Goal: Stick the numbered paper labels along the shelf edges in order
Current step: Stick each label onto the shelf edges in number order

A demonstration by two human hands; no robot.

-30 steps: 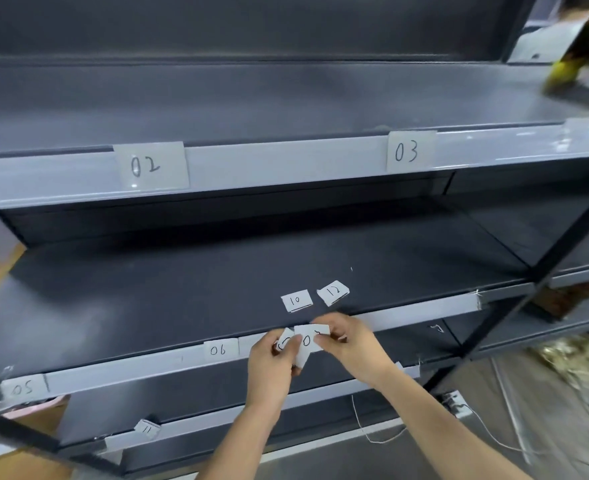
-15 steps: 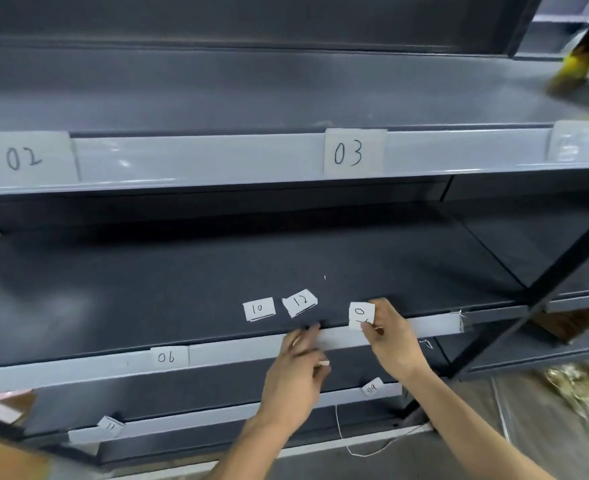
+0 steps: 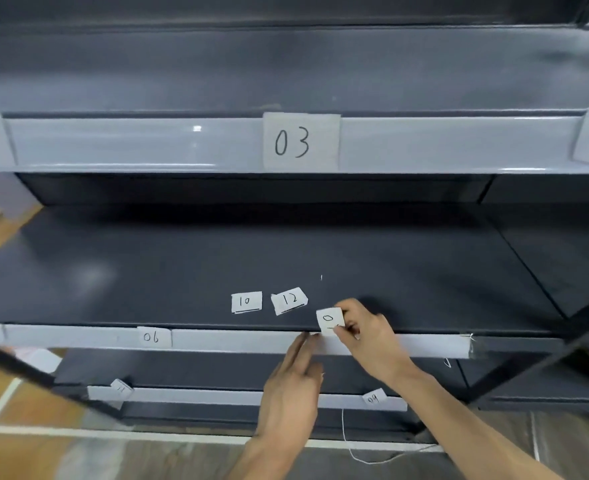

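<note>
- The right hand [image 3: 365,336] is pinching a paper label [image 3: 329,320], with only a "0" showing, at the middle shelf's [image 3: 407,271] front edge.
- The left hand [image 3: 295,382] is reaching up with straight fingers, its fingertips [image 3: 303,339] touching the edge strip [image 3: 244,341] just beside that label.
- Label 10 [image 3: 246,302] and label 12 [image 3: 289,300] are lying loose on the shelf near its front edge.
- Label 06 [image 3: 153,337] is sitting stuck on the strip, further left.

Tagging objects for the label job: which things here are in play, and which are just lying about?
In play: held label in right hand; left hand at middle edge; label 10 and label 12 loose on the shelf; label 03, label 06, label 09 already stuck.
Lying about: white cord; black brace.
</note>
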